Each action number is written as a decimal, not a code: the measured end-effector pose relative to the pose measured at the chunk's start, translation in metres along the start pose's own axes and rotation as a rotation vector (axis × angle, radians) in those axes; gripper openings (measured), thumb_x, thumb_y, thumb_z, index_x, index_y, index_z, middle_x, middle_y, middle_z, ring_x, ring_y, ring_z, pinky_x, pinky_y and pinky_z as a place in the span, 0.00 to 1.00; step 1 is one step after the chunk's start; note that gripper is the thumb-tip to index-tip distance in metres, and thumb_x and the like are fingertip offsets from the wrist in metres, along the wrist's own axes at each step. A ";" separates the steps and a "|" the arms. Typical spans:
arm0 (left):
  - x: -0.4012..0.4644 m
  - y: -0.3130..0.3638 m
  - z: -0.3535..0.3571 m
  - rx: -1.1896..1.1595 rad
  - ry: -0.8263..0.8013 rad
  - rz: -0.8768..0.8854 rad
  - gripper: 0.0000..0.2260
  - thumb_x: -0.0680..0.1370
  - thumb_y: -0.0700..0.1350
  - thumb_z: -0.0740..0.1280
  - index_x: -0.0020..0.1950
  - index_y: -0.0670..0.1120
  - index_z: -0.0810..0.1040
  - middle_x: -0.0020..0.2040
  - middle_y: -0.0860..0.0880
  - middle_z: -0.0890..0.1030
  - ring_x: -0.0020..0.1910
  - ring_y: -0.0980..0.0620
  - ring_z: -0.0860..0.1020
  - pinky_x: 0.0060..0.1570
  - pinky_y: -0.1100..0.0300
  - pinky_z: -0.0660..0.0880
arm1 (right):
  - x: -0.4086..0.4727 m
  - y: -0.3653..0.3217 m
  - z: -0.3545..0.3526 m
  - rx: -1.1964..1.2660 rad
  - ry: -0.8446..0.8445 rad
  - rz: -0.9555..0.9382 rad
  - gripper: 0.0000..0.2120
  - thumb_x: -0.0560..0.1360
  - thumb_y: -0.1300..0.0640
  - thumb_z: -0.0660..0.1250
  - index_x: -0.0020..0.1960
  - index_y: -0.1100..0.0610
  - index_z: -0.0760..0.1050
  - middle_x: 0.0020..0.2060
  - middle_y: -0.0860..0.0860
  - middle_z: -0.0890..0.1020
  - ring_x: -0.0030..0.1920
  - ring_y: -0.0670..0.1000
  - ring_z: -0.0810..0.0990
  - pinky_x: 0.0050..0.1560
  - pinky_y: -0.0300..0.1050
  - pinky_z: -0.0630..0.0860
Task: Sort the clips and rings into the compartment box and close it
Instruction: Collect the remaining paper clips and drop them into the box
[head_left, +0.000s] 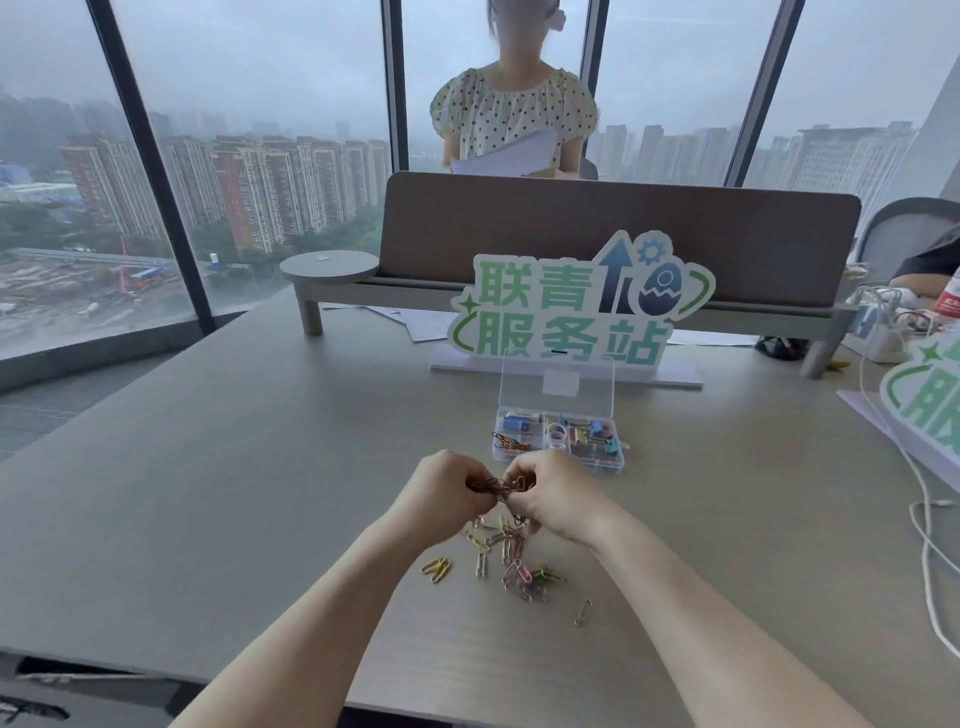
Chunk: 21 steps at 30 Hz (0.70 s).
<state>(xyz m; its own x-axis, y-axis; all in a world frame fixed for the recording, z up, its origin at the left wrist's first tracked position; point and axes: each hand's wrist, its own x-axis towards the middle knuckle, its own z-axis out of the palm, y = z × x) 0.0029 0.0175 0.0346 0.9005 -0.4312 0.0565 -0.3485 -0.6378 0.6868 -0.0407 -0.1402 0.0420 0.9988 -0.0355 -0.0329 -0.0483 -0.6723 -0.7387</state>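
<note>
While both hands (501, 493) pinch one clip bunch (493, 486), one open box (558, 439), many loose clips (511, 564).

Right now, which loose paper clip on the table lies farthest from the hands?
The lone paper clip nearest the camera, to the right of the scattered pile, lying apart by itself.
</note>
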 end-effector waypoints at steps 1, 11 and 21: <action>0.003 0.002 -0.001 -0.009 0.001 0.006 0.03 0.70 0.42 0.70 0.37 0.48 0.82 0.29 0.51 0.78 0.28 0.54 0.72 0.28 0.63 0.69 | 0.002 0.000 -0.003 0.012 0.005 -0.005 0.05 0.70 0.66 0.69 0.43 0.57 0.79 0.36 0.55 0.82 0.30 0.50 0.81 0.36 0.48 0.82; 0.062 0.027 -0.016 -0.048 0.054 0.059 0.05 0.70 0.41 0.70 0.34 0.49 0.80 0.28 0.52 0.77 0.28 0.54 0.72 0.30 0.62 0.69 | 0.047 -0.005 -0.045 0.006 0.106 -0.037 0.03 0.70 0.66 0.69 0.43 0.61 0.80 0.33 0.53 0.81 0.27 0.49 0.78 0.33 0.45 0.79; 0.126 0.017 0.003 -0.088 0.052 -0.021 0.04 0.71 0.41 0.70 0.43 0.45 0.84 0.34 0.49 0.80 0.34 0.52 0.76 0.37 0.60 0.73 | 0.111 0.022 -0.053 -0.047 0.118 0.031 0.04 0.71 0.64 0.68 0.42 0.56 0.80 0.34 0.55 0.84 0.25 0.47 0.79 0.32 0.51 0.80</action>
<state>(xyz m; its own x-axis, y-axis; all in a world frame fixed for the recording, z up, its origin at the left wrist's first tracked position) 0.1096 -0.0495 0.0514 0.9206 -0.3828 0.0771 -0.3068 -0.5869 0.7493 0.0686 -0.1982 0.0584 0.9896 -0.1416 0.0260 -0.0821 -0.7036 -0.7058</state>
